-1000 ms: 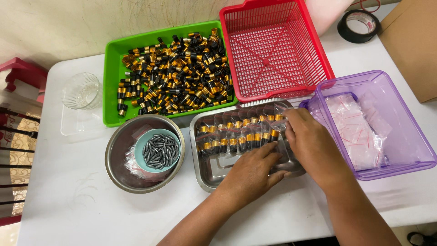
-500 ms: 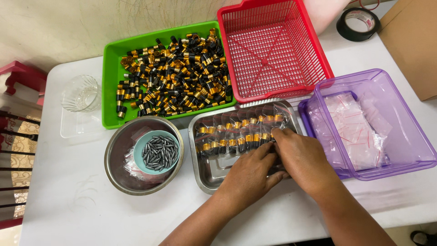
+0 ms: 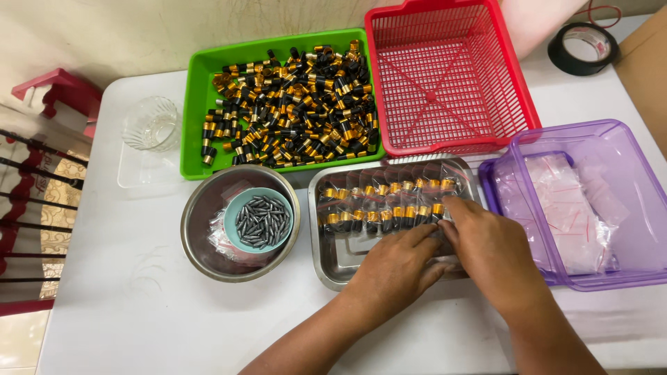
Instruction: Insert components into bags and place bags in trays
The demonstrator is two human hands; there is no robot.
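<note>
Both hands rest inside a rectangular steel tray at the table's front. Rows of small clear bags with black-and-gold caps fill that tray. My left hand lies over the tray's near right part, fingers curled on the bags. My right hand touches it, fingertips pinching a small clear bag at the right end of the front row. What lies under the palms is hidden.
A green tray of loose black-and-gold caps stands behind, next to a red mesh basket. A purple bin of clear bags is at right. A steel bowl holds a teal cup of grey pins. Glass, tape roll.
The view shifted slightly. My right hand slid a little toward me along the front row of bags; my left hand stayed in the tray beside it.
</note>
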